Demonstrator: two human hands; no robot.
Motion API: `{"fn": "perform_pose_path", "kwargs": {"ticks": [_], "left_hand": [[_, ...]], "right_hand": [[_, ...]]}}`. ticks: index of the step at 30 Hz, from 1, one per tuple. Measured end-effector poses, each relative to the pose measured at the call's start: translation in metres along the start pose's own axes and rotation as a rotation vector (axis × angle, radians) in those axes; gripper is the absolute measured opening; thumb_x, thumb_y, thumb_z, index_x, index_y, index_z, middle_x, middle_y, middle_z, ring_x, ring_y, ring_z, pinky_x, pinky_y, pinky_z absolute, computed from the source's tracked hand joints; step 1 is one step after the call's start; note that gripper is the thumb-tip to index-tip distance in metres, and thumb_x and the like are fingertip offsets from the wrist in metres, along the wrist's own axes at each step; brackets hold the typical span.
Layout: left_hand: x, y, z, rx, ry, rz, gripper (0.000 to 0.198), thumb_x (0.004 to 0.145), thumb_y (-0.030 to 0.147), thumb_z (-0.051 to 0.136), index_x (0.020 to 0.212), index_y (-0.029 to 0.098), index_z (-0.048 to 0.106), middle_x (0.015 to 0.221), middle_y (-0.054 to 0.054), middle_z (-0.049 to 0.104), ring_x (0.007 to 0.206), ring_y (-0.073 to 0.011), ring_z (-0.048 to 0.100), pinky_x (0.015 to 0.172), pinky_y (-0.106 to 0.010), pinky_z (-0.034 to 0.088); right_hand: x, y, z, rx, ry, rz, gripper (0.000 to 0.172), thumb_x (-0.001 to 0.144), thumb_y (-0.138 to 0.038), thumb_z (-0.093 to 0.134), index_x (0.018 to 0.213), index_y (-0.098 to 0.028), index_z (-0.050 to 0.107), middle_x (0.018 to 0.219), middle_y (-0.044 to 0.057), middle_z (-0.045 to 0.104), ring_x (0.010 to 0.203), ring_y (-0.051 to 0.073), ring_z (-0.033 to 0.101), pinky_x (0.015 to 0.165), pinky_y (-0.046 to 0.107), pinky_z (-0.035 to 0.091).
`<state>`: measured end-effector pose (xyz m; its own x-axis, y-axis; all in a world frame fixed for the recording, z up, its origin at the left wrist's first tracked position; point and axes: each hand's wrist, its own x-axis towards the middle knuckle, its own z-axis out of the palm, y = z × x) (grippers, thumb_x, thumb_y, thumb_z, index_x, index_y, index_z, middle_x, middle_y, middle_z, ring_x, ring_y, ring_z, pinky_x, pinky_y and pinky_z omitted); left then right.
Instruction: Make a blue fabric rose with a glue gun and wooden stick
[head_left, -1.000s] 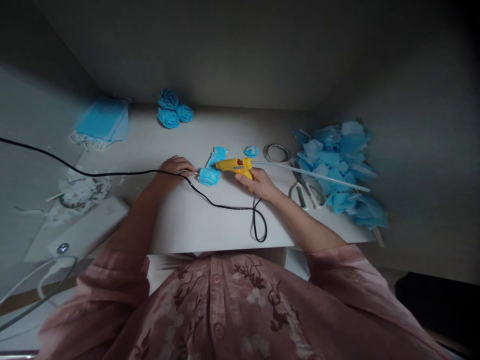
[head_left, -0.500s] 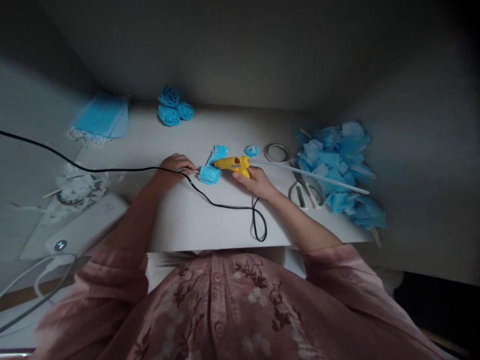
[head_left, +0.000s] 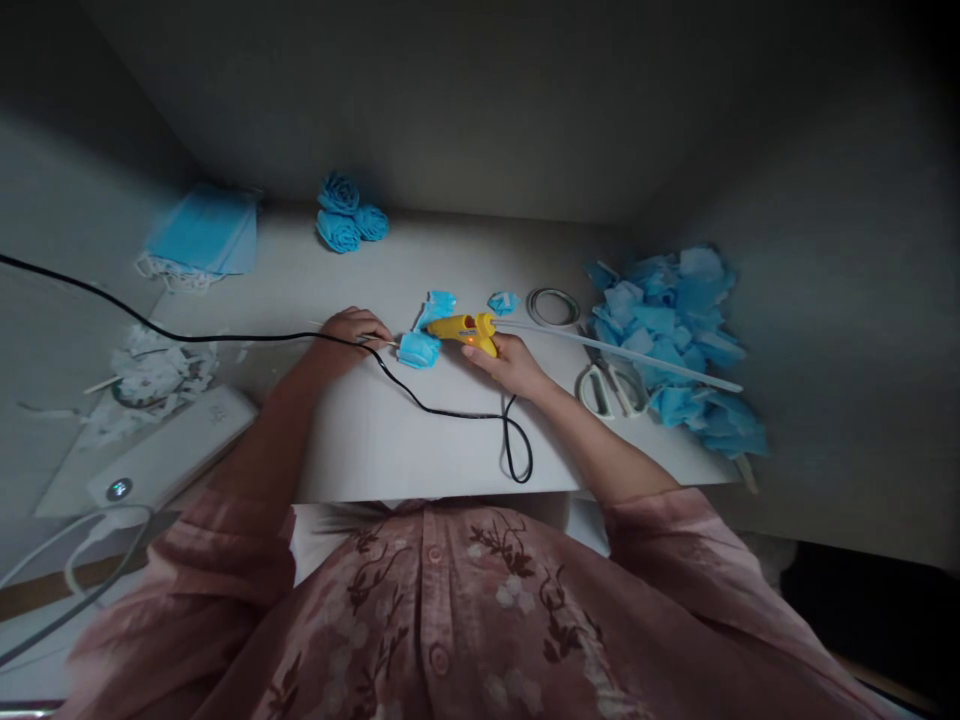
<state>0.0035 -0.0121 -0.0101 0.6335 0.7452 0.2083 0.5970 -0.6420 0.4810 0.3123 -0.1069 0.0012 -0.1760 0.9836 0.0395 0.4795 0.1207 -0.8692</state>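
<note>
Arrangement essentially unchanged over the last second — the right hand (head_left: 512, 362) grips the glue gun (head_left: 456, 328), its tip against the blue strip (head_left: 418, 350) directly left. Farther left, the left hand (head_left: 355, 325) pinches a thin stick (head_left: 391, 344) — the same step apparently continues.

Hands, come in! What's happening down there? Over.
Right hand: holding yellow plastic glue gun, nozzle at light-blue fabric strip. Left hand: holding thin pale stick beside strip. Thin black cable crossing in front of left wrist.
</note>
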Motion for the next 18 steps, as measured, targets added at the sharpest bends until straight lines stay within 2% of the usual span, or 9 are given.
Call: {"fn": "perform_pose_path", "kwargs": {"ticks": [9,18], "left_hand": [[0.001,-0.003,0.0015,0.004,-0.004,0.01,0.034,0.097,0.046,0.052,0.086,0.023,0.075,0.098,-0.006,0.08,0.099,-0.0208,0.069,0.095,-0.031,0.048],[0.0,0.0003,-0.0005,-0.007,-0.009,-0.003,0.028,0.095,0.04,0.054,0.087,0.024,0.076,0.1,-0.004,0.08,0.099,-0.021,0.069,0.097,-0.033,0.049]], "right_hand": [[-0.0045,0.0011,-0.0066,-0.003,-0.009,0.013,0.061,0.085,-0.079,0.059,0.076,-0.018,0.063,0.064,-0.002,0.048,0.06,0.012,0.041,0.058,0.027,0.031],[-0.0063,0.0019,-0.0094,-0.083,-0.022,-0.003,0.06,0.087,-0.078,0.057,0.073,-0.02,0.059,0.064,-0.002,0.048,0.06,0.012,0.041,0.058,0.027,0.031]]}}
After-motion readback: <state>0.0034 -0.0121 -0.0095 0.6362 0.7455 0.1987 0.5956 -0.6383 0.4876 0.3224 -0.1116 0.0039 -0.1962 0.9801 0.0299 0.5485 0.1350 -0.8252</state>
